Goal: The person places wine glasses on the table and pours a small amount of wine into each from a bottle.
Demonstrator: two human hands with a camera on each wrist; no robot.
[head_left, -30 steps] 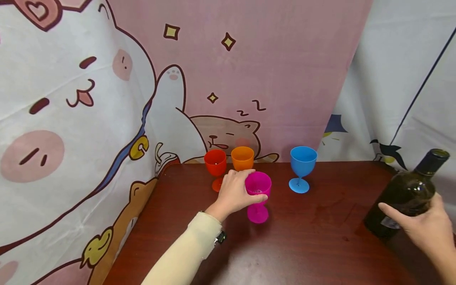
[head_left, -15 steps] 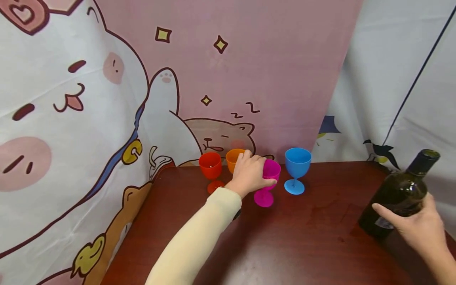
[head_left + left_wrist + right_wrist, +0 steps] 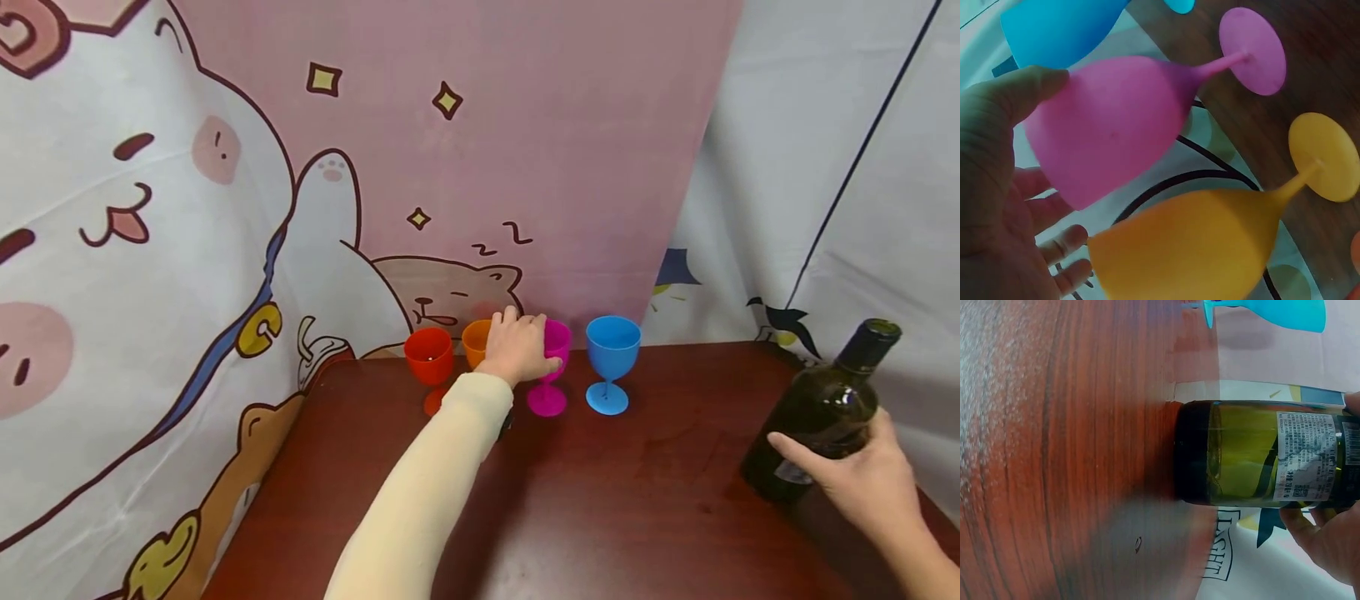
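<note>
My left hand [image 3: 517, 346] holds the bowl of a magenta plastic goblet [image 3: 547, 400], which stands upright between an orange goblet [image 3: 475, 342] and a blue goblet [image 3: 612, 354]. In the left wrist view the thumb lies on one side of the magenta goblet [image 3: 1110, 125], and the fingers are at its rim, partly hidden behind it. Two fingertips come close to the rim of the yellow-orange goblet [image 3: 1191, 244]. Over at the right, my right hand [image 3: 862, 483] grips a dark green wine bottle [image 3: 813, 417] by its body. The right wrist view shows its printed back label [image 3: 1305, 456].
A red goblet [image 3: 430, 358] stands at the left end of the row. The goblets line the back of the brown wooden table [image 3: 622, 508]. Right behind them hangs a printed cartoon cloth [image 3: 585, 167], which also covers the left side.
My left hand has carried the magenta goblet back into the row, between the orange and blue ones. My right hand stays on the bottle. The head view has shifted slightly right.
</note>
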